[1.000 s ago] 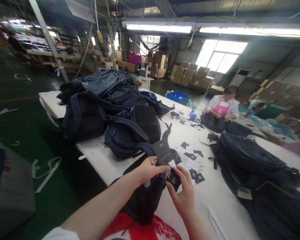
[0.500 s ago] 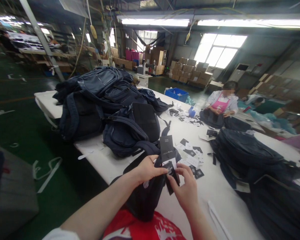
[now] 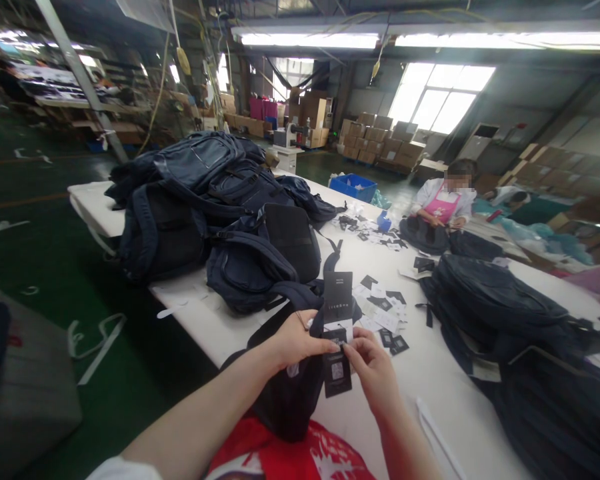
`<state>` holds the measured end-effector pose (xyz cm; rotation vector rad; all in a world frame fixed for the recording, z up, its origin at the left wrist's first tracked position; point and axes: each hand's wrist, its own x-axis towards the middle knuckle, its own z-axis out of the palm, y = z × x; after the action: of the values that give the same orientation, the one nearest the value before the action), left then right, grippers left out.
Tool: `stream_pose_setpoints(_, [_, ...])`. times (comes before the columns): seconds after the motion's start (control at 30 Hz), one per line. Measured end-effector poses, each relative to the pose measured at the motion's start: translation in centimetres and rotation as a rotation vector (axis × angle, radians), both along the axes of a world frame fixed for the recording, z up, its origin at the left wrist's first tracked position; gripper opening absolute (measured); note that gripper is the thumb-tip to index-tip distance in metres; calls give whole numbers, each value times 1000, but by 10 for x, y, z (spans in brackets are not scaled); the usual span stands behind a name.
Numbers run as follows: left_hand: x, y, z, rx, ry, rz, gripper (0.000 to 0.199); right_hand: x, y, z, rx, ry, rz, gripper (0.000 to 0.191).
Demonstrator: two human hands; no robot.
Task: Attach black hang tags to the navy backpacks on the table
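Several dark hang tags (image 3: 338, 295) with white print are held up in front of me over a dark backpack (image 3: 287, 397). My left hand (image 3: 300, 341) pinches them from the left, its thumb across their middle. From the right, my right hand (image 3: 370, 360) pinches their edge with thumb and forefinger. A lower tag with a square code hangs beneath my thumbs. The backpack stands against my red apron (image 3: 285, 453), and its strap passes behind my left hand.
Dark backpacks (image 3: 200, 173) are heaped on the white table (image 3: 425, 400) at left. Loose tags (image 3: 383, 303) lie beyond my hands. More backpacks (image 3: 500, 300) lie at right. A co-worker (image 3: 443, 197) in a pink apron handles a bag across the table, near a blue crate (image 3: 353, 187).
The tags have turned to face me more squarely, and the lower one now shows its square code. My right hand has shifted slightly. The co-worker's hands moved a little.
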<state>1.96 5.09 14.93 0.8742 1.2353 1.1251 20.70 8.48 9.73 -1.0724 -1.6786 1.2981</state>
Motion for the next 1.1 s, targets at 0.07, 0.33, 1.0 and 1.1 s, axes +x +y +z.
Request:
stream_pose_setpoints(0.07, [0,0,-2,1,-7,-13,45,2,4,2,-92,27,107,36])
stream_pose_setpoints(0.33, [-1,0,-4,-12,33,-47,48,4,0,10,-268,195,216,40])
stream_pose_setpoints(1.0, [2,1,-1,-10,307,27,33,1,-14,-1,-130,-2,-22,36])
stream_pose_setpoints(1.1, [2,2,1,9,369,35,28,8,-8,15,30,-283,14,34])
